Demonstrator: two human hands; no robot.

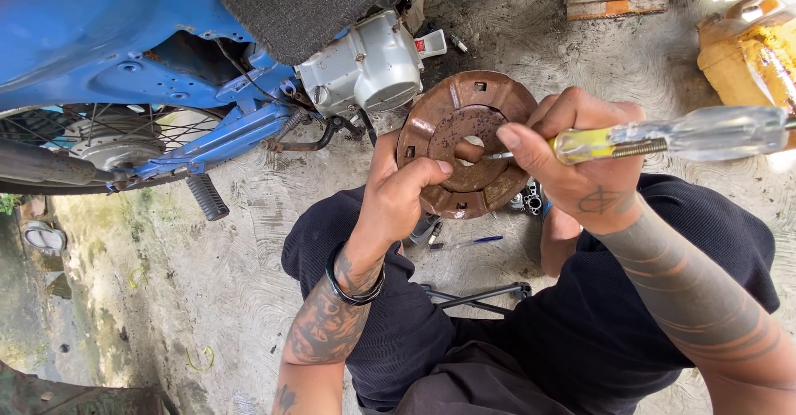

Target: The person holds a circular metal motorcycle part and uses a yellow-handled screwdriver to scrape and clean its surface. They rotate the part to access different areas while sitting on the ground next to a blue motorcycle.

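My left hand (396, 195) grips the lower left rim of a rusty round metal plate (464, 137) with a hole in its middle, held up above my knees. My right hand (572, 154) holds a screwdriver (663, 137) with a clear and yellow handle that points right. Its metal tip reaches into the plate's centre hole. Both forearms come up from the bottom of the view over my dark trousers.
A blue motorcycle (124, 42) lies on its side at the upper left, with its silver engine case (369, 67), a footpeg (206, 197) and a spoked wheel (108, 137). A yellow container (746, 50) stands at the upper right. Small tools lie on the concrete (473, 241) between my legs.
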